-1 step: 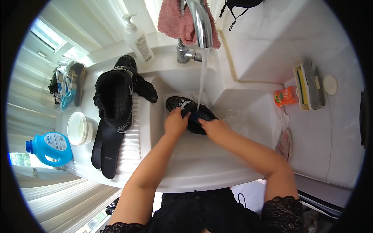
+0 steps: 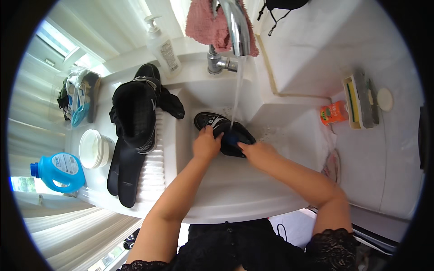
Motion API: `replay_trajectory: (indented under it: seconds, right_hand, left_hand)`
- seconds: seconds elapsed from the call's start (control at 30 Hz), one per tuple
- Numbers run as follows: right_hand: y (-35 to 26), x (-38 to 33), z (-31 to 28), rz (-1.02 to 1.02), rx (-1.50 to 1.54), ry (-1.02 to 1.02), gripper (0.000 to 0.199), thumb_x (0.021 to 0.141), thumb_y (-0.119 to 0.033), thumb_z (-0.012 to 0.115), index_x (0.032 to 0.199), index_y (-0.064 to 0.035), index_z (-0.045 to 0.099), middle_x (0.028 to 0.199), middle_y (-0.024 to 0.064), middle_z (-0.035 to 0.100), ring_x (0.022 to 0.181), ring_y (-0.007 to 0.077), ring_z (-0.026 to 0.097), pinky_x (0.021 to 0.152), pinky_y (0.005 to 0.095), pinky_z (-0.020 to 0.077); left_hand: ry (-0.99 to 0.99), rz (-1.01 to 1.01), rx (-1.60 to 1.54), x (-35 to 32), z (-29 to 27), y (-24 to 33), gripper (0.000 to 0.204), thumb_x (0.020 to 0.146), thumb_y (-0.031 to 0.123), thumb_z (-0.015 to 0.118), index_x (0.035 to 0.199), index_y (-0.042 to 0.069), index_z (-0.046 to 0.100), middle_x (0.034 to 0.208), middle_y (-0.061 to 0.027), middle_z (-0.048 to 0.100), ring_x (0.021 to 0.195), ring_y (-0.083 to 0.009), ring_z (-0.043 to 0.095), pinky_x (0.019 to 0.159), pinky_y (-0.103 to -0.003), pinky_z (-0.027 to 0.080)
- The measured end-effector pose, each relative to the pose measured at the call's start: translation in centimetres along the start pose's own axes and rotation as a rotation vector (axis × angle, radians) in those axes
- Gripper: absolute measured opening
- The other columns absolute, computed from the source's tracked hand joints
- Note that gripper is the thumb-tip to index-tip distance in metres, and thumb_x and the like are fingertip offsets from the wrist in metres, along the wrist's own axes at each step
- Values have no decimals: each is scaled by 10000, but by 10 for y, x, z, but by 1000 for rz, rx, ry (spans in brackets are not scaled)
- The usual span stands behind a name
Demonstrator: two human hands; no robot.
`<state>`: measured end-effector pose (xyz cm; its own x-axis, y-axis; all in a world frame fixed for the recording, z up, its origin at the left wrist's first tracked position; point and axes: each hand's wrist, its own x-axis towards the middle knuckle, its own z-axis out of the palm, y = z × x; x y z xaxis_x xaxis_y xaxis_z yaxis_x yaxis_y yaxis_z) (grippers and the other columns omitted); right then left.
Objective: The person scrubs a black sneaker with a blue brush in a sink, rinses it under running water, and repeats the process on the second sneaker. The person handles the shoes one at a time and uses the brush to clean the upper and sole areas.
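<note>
A black shoe (image 2: 246, 135) lies in the white sink (image 2: 212, 189) under the stream from the tap (image 2: 239, 36), toe to the left. My left hand (image 2: 208, 144) grips it near the strap, fingers closed over its side. At the shoe's opening is my right hand (image 2: 257, 152), slightly blurred and closed on a dark blue brush-like thing (image 2: 232, 137) that is mostly hidden inside the shoe. To the left, a second black shoe (image 2: 134, 110) rests on the ribbed washboard (image 2: 151, 176), above two black insoles (image 2: 129, 180).
On the left ledge stand a blue detergent jug (image 2: 61, 171), a white tub (image 2: 92, 149) and a clear bin (image 2: 79, 97) of items. A pump bottle (image 2: 165, 52) is behind; a pink towel (image 2: 203, 27) hangs by the tap. An orange bottle (image 2: 333, 113) and sponge holder (image 2: 359, 101) are right.
My right hand has shifted slightly right along the shoe's opening. The left hand still grips the shoe, and the view has moved a little.
</note>
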<state>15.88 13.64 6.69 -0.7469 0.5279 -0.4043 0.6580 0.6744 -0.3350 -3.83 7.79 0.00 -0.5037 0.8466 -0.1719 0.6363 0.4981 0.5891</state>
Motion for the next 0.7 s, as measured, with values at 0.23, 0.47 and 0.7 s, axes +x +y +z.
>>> replay_trajectory:
  seconds: [0.23, 0.47, 0.7]
  right_hand:
    - [-4, 71, 36, -3, -32, 222, 310, 903, -217, 511, 1199, -182, 596, 773, 177, 664, 707, 373, 652, 636, 484, 529]
    - [11, -7, 3, -14, -51, -89, 308, 919, -196, 494, 1213, -137, 567, 846, 198, 664, 789, 373, 659, 675, 485, 525]
    - [-17, 50, 26, 10, 48, 151, 309, 915, -190, 497, 1210, -126, 563, 855, 204, 669, 776, 391, 658, 687, 492, 531]
  left_hand:
    - [25, -108, -222, 5, 13, -5, 314, 864, 303, 628, 1044, 61, 540, 976, -231, 642, 952, -443, 594, 796, -474, 471]
    - [-39, -31, -305, 1, 8, -26, 322, 852, 284, 645, 1032, 41, 535, 945, -245, 641, 940, -448, 593, 783, -471, 471]
    - [-164, -66, -368, 5, 0, -24, 318, 853, 311, 642, 996, 46, 541, 908, -236, 647, 914, -442, 600, 763, -463, 467]
